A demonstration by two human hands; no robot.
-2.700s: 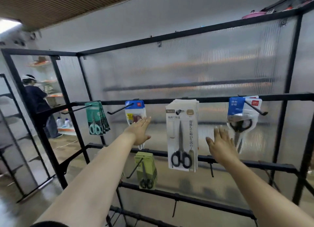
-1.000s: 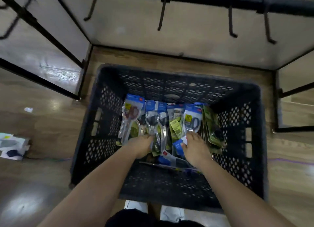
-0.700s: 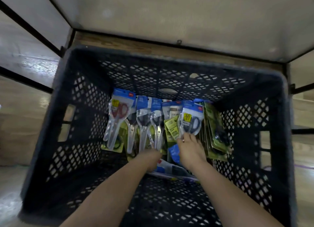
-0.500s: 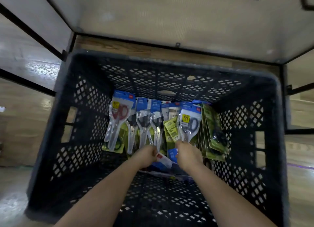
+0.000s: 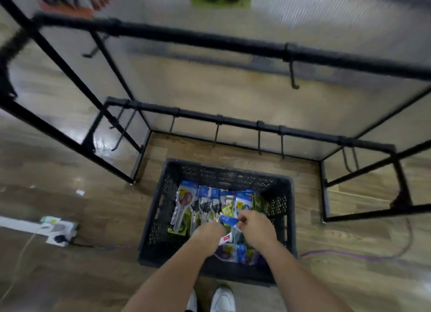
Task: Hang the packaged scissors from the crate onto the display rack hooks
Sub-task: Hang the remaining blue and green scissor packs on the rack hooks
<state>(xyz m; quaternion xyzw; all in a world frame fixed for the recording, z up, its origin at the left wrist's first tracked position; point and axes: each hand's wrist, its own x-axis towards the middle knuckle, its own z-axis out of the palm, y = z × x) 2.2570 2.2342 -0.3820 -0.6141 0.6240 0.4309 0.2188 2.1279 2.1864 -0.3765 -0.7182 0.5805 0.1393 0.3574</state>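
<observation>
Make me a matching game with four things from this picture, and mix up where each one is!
Things:
1. black crate
2. blue scissors pack
3. white shoes
4. white power strip

Places:
A. pinched between both hands
B. on the floor, far left
C. on the floor below the rack's bottom hooks
D. bottom edge, below the crate

Pairs: 1-C, 2-A, 3-D, 4-B

The wooden floor is brown and shiny. A black crate sits on it, just in front of the black rack. A white power strip lies to the left. A purple cord lies to the right.
</observation>
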